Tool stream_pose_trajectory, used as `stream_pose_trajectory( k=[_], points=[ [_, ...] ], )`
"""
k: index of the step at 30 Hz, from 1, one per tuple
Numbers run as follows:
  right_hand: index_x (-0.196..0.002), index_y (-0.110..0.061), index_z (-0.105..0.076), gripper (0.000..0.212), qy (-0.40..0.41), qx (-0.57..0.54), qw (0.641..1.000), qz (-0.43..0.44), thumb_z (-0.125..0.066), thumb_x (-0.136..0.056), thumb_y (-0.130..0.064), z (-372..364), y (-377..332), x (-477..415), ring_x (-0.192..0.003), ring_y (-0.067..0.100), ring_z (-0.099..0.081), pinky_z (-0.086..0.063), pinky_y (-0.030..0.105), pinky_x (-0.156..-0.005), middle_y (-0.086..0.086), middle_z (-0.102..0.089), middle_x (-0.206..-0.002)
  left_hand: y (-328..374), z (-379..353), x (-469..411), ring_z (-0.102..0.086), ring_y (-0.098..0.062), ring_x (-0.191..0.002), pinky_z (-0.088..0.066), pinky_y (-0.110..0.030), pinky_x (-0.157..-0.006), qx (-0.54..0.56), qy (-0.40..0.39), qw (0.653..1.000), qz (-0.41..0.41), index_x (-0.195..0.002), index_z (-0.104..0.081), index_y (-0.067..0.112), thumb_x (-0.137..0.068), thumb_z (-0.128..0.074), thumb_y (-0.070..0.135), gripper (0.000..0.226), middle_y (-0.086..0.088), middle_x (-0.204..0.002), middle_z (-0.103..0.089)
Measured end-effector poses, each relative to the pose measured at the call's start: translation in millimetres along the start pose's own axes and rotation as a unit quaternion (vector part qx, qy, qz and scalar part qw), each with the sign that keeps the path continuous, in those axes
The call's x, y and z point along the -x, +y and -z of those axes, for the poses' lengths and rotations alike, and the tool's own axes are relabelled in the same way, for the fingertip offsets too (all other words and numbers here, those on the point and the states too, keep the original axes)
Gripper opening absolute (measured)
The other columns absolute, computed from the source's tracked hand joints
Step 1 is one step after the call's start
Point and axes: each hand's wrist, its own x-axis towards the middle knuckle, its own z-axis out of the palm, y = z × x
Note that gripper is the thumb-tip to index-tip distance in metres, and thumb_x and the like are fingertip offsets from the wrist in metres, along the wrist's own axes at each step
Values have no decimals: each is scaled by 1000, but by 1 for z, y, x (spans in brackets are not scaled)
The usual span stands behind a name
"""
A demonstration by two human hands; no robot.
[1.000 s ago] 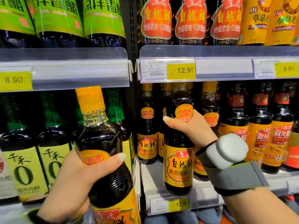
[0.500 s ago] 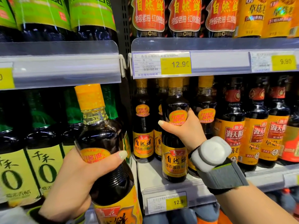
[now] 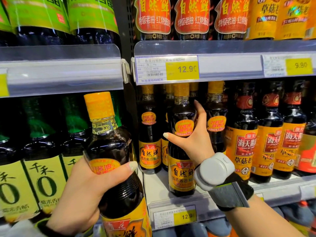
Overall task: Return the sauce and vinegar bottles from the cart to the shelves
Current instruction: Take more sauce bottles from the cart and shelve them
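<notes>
Supermarket shelving filled your view, packed tight with dark bottles. Nearest you, at seven o'clock, your left hand [image 3: 85, 194] gripped a large soy sauce bottle [image 3: 111, 151] round its shoulder, thumb curled over the small yellow label. Its orange cap leaned a little toward eleven o'clock, and it was held off the shelving, in front of the upright between the two bays. Beyond it, at four o'clock, your right wrist carried a grey strap [image 3: 229, 194] with a round white unit on it. Your right hand [image 3: 193, 142], near the centre, lay relaxed and open against a smaller soy sauce bottle [image 3: 182, 168]. The thumb stretched across the bottle's front toward nine o'clock and one finger pointed straight up beside the neck. That bottle stood upright on the right bay's shelf [image 3: 157, 190], near the front edge, above a yellow 12.9 price tag [image 3: 184, 217]. Behind it, matching orange-capped bottles [image 3: 149, 134] stood in rows. Toward three o'clock were orange-labelled bottles [image 3: 242, 147], and at nine o'clock green-labelled bottles [image 3: 44, 182] filled the left bay. Farthest off, at twelve o'clock, a 12.90 tag [image 3: 183, 70] sat under red-labelled bottles [image 3: 192, 17].
</notes>
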Motion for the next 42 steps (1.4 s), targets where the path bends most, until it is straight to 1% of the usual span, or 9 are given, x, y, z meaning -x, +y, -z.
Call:
stream_pose_trajectory(
  k=[2, 6, 8, 11, 20, 26, 31, 37, 42],
  points=[
    [-142, -29, -10, 105, 1, 28, 999, 26, -80, -64, -18, 1, 1, 1, -121, -3, -30, -28, 15, -102, -18, -35, -129, 1, -2, 1, -64, -39, -98, -50, -62, -82, 4, 2, 1000, -1, -112, -59, 19, -67, -81, 31, 52, -17, -107, -67],
    [-136, -28, -8, 99, 30, 110, 988, 108, -78, -67, -21, 1, 2, 5, -123, -7, -18, -9, -10, -94, -1, -27, -139, 1, -5, 1, -65, -36, -100, -51, -59, -84, 2, -8, 1000, 1, -113, -59, 20, -68, -81, 29, 51, -14, -108, -67],
    [-135, -24, -11, 95, 39, 156, 974, 160, -76, -67, -24, -2, 4, 7, -130, 3, -14, -8, 0, -104, 13, -24, -145, 0, -5, 0, -65, -33, -101, -51, -56, -85, 2, -12, 1000, 2, -114, -59, 21, -68, -81, 28, 52, -12, -109, -68],
    [-141, -19, -13, 97, 39, 202, 961, 183, -73, -65, -24, -6, 9, 7, -132, 6, -9, -13, 22, -111, 16, -21, -147, 0, -6, -1, -65, -31, -102, -51, -54, -86, 0, -17, 1000, 0, -116, -57, 19, -69, -80, 27, 53, -11, -109, -68],
    [-133, -24, -17, 79, 52, 177, 961, 205, -65, -70, -18, -6, 13, 4, -133, 17, -16, -5, 2, -106, 18, -25, -143, 3, -11, 0, -65, -29, -103, -52, -50, -85, -5, -27, 1000, 3, -117, -57, 20, -67, -82, 29, 57, -8, -111, -68],
    [-133, -25, -19, 77, 54, 168, 962, 207, -64, -71, -16, -6, 13, 3, -133, 18, -15, -7, 11, -107, 19, -24, -144, 7, -12, 4, -64, -30, -104, -51, -53, -86, -3, -30, 1000, 4, -117, -56, 20, -69, -80, 27, 54, -9, -112, -67],
    [-135, 0, -29, 79, 74, 185, 952, 233, -71, -68, -2, -5, 14, 4, -133, 28, -22, -9, -12, -93, 29, -27, -140, 11, -15, 7, -65, -29, -104, -51, -51, -87, 0, -23, 1000, -2, -116, -57, 19, -68, -81, 25, 54, -9, -111, -67],
    [-137, -10, -19, 77, 86, 269, 924, 256, -60, -74, -26, -3, 16, 2, -135, 30, -8, 2, 17, -113, 20, -21, -145, 27, -21, 10, -66, -28, -102, -51, -51, -88, -4, -12, 1000, -17, -111, -61, 20, -63, -83, 30, 54, -8, -108, -69],
    [-137, -5, -23, 67, 85, 237, 919, 302, -55, -81, -23, 4, 15, 6, -140, 19, -4, -1, 21, -117, 9, -21, -145, 54, -43, 19, -68, -25, -95, -53, -48, -85, 6, -18, 999, -26, -101, -65, 20, -46, -83, 37, 61, -7, -99, -72]
  ],
)
